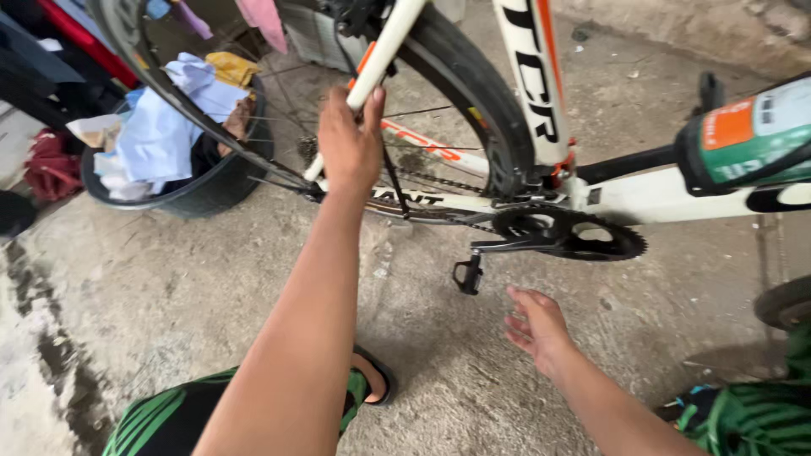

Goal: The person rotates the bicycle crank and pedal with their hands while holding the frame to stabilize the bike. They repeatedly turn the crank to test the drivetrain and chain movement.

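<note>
Two bare hands work at a white bicycle [642, 198]: the left hand [349, 145] grips the seat stay [382, 52] beside the rear wheel [473, 93], while the right hand [538, 328] hangs open, empty, just below the black pedal [467, 274] and chainring [574, 232].

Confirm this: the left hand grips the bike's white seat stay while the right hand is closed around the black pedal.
Not quite. In the head view the left hand does grip the white seat stay, but the right hand hangs open below the black pedal, not touching it.
</note>
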